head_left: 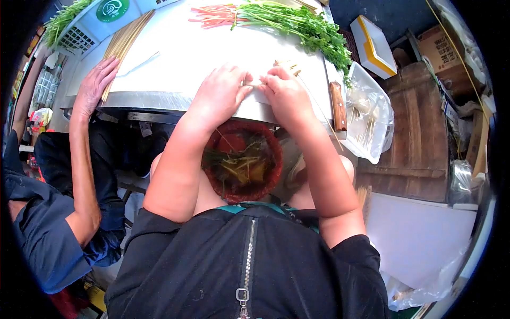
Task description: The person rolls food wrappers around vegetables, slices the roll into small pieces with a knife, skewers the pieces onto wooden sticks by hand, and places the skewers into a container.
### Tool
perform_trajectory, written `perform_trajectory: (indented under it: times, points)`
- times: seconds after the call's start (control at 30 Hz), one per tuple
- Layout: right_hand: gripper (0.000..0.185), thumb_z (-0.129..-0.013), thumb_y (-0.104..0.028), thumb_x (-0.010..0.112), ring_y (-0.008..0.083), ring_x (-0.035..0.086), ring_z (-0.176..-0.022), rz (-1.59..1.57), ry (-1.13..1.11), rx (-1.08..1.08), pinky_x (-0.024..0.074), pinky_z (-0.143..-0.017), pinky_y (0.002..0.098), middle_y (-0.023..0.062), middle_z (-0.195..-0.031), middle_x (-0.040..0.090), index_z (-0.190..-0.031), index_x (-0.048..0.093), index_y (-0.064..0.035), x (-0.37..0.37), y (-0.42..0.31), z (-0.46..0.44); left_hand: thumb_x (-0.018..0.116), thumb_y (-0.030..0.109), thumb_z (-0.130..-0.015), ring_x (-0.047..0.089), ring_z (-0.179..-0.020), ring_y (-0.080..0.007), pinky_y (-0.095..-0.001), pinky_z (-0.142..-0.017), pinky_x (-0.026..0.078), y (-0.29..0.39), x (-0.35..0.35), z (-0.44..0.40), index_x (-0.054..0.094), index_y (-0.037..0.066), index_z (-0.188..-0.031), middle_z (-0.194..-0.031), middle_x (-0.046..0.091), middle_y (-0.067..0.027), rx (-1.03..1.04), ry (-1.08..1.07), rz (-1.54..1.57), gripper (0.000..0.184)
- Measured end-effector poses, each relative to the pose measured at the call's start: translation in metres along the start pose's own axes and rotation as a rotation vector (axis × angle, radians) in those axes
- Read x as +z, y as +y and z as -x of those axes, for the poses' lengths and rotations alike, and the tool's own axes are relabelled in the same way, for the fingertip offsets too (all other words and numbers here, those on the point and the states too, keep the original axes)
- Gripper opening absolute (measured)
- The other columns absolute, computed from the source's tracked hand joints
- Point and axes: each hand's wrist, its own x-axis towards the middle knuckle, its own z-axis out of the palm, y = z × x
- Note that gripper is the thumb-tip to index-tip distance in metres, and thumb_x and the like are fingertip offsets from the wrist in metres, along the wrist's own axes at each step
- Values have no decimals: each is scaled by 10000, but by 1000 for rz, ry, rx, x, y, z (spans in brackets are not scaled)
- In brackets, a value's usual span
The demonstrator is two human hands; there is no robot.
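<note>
My left hand (222, 91) is over the front part of the white work surface (175, 58), its thumb and fingertips pinched together. Close beside it, my right hand (284, 91) has its fingers curled and closed, the fingertips almost meeting those of the left. Whatever is pinched between them is too small or hidden to make out. Pale yellowish pieces (289, 66) show just beyond my right hand. A thin wooden skewer (322, 112) slants down past my right wrist; whether I hold it is unclear. Further right lies a wooden-handled knife (338, 106).
Green leafy stalks (303, 24) and pinkish strips (212, 15) lie at the back. Another person's hand (98, 85) rests on a bundle of skewers (127, 42) at left, by a blue basket (87, 26). A red-lined bucket (272, 175) stands below; a plastic tray (369, 114) is right.
</note>
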Motion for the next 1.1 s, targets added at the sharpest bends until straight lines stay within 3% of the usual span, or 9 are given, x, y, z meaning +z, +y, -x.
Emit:
perform_trajectory:
  times: [0.1,0.2,0.43,0.53,0.6,0.63,0.73,0.9,1.1]
  points:
    - [176,-836,-168,646,312,634,-929,32,173,-204,513,-857,425,100,-1016,642,-970,689,-62,-2,-5,-3,622,177,-899,583,-926,-347,-424,-830,480,-2,4,-4,645,35,-1003,-950,598,-147,-10,30,-115,178]
    - [191,-813,-158,620,280,615,-951,182,114,-297,488,-881,424,77,-965,635,-970,692,-76,5,-4,-8,585,167,-925,584,-939,-353,-434,-850,477,-4,2,-9,645,40,-1076,-961,604,-151,-35,-8,-169,207]
    - [215,-843,-154,633,248,589,-970,531,-104,-206,461,-902,369,32,-1000,645,-1043,700,-111,0,-16,-38,589,125,-915,603,-937,-364,-410,-852,503,-21,16,-10,635,37,-1172,-1010,632,-159,-86,228,-130,276]
    - [164,-811,-138,599,262,603,-967,556,-38,-265,463,-864,391,59,-912,655,-937,684,-78,9,-2,-49,624,131,-921,642,-876,-266,-349,-798,525,-15,10,-12,610,-3,-1220,-982,655,-122,-193,248,-24,328]
    - [210,-861,-112,623,238,642,-957,214,-7,-162,487,-868,353,95,-949,696,-1044,690,-34,7,1,-52,665,173,-930,642,-865,-140,-285,-768,527,-13,11,-11,596,-35,-1254,-1000,681,-66,-487,116,443,392]
    - [210,-861,-112,623,238,642,-957,214,-7,-168,487,-868,353,95,-949,696,-1044,690,-34,7,0,-51,665,173,-930,642,-865,-140,-285,-768,527,-11,11,-10,596,-35,-1254,-1000,681,-66,-487,122,443,392]
    - [376,-961,-157,625,123,627,-1017,-800,-95,366,483,-893,235,119,-1103,698,-1303,597,-3,0,-12,-34,701,188,-916,636,-914,-95,-255,-781,529,2,8,-11,652,-15,-1200,-1083,694,-50,-601,54,1053,353]
    - [391,-967,-218,631,116,624,-928,-1074,-47,457,506,-807,246,33,-1076,686,-1293,605,-4,-3,-16,-15,724,173,-889,635,-895,-111,-257,-798,519,9,12,-6,675,-24,-1152,-1025,701,-58,-615,76,1173,332]
    - [382,-947,-238,651,143,622,-855,-738,-56,419,505,-746,293,83,-1039,690,-1268,627,-31,-27,-15,3,717,173,-896,637,-874,-111,-252,-777,523,12,12,-6,679,-29,-1144,-1022,707,-68,-621,88,1184,322]
